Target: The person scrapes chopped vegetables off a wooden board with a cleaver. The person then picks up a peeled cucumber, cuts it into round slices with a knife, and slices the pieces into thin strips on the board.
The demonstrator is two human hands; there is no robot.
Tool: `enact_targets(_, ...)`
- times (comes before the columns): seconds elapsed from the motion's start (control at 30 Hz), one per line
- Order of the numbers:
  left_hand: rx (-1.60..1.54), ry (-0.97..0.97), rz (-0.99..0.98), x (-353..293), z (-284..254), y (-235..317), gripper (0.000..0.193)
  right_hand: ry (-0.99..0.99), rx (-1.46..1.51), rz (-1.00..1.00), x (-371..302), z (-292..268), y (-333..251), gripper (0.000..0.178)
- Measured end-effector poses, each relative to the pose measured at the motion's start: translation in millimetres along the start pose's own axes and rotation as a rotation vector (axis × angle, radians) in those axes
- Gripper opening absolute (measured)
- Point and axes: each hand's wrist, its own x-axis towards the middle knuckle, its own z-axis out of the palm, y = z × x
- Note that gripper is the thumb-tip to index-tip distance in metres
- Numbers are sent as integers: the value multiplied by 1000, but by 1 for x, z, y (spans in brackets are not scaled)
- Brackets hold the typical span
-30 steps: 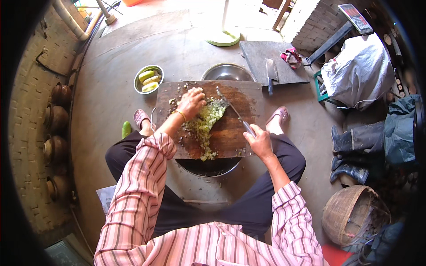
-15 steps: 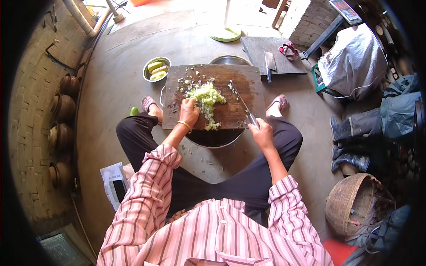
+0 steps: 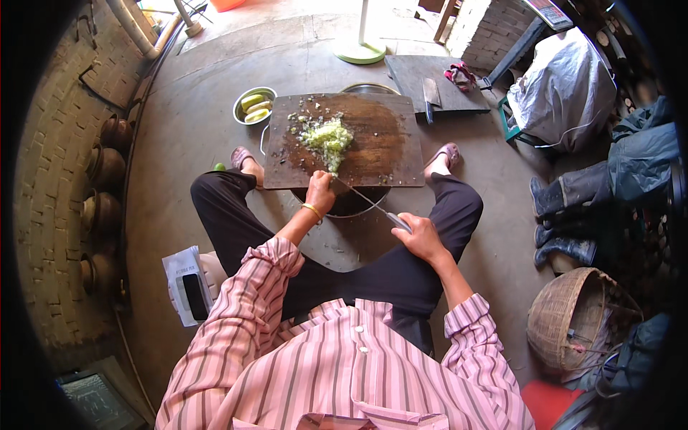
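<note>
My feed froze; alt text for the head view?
Bare right hand grips a grey-handled metal knife, its tip beside the bare left hand at the near edge of a brown rectangular wooden board bearing chopped pale green vegetable.

The right hand (image 3: 419, 236) grips a knife (image 3: 378, 206), its far end beside the left hand (image 3: 320, 192).

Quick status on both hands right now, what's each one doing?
Right hand: closed, holding the knife by its handle.
Left hand: curled near the knife's tip at the board's near edge; whether it grips anything cannot be told.
</note>
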Motion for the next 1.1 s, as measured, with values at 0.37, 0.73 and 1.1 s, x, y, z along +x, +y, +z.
enact_targets(0.37,-91,20,-52,25,-24,-1,28,199,70,134,31,-8,11,27)
enact_targets(0.73,-16,17,-162,84,-13,-18,34,251,22,58,80,17,18,24)
enact_targets(1.1,-14,-60,27,11,-4,5,30,57,16,32,9,-13,-4,25)
